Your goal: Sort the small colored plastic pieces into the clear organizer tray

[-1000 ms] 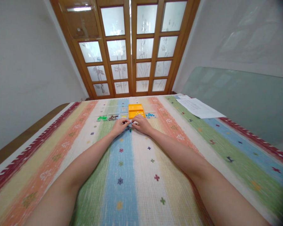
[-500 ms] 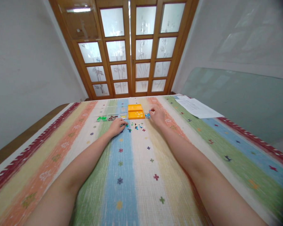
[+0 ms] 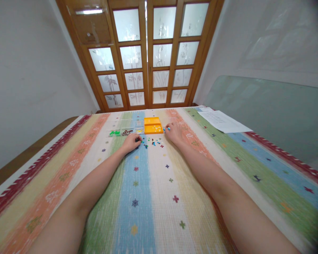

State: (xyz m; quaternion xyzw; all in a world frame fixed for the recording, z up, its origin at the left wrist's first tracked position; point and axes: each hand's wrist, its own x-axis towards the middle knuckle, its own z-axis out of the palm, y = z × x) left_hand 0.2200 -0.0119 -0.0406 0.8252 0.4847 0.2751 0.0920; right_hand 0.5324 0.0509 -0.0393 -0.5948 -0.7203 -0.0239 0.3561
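Note:
My left hand rests on the cloth with curled fingers, at the left side of a scatter of tiny coloured pieces. Something small and dark shows at its fingertips, too small to name. My right hand is closed in a pinch over the small blue pieces, partly covering them; what it grips is hidden. Between the hands, a little farther off, lies an orange box with its lid raised and pale bits inside. Left of it are clear containers of green pieces, brown pieces and yellow pieces.
A striped, patterned tablecloth covers the table. Sheets of white paper lie at the far right. Beyond the table stands a wooden door with glass panes. A pale green glass panel leans along the right wall.
My right hand has shifted slightly left and lower over the blue pieces. The fingers of my left hand have drawn a little back and curled in more. The boxes stay put.

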